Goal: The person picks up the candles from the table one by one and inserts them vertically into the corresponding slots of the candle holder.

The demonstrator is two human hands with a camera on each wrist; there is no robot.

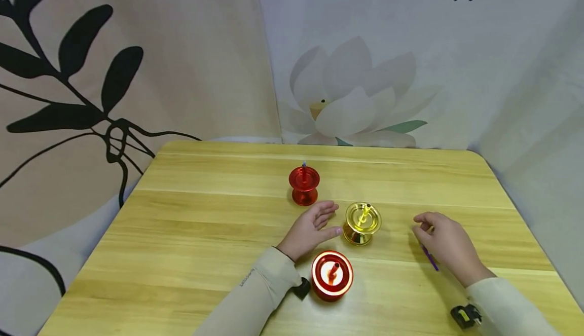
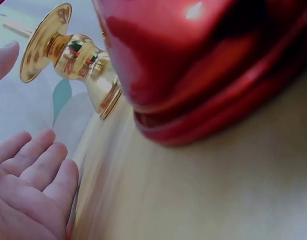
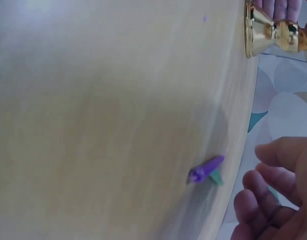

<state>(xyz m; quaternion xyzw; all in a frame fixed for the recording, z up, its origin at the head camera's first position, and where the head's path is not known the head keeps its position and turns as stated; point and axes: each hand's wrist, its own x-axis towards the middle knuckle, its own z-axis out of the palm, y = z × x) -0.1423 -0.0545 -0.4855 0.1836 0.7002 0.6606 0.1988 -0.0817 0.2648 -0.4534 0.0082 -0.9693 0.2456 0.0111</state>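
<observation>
My left hand point(image 1: 315, 228) is beside the gold candle holder point(image 1: 362, 223), fingers extended and thumb tip right at its base. In the left wrist view its palm and fingers point(image 2: 33, 185) show with nothing in them. A shiny red candle holder point(image 1: 332, 276) stands close to my left wrist. Another red candle holder point(image 1: 304, 184), with a bluish tip on its spike, is behind the left fingertips. My right hand point(image 1: 444, 242) hovers over a thin purple stick point(image 1: 430, 258), its fingers loosely bent and holding nothing. A small green piece point(image 3: 216, 176) lies against the purple stick.
All these things stand on a wooden table point(image 1: 205, 234) with rounded far corners. Printed cloth point(image 1: 205, 62) hangs behind and along both sides. Small black wrist devices point(image 1: 465, 315) sit at both cuffs. A tiny purple speck point(image 3: 204, 19) is on the tabletop.
</observation>
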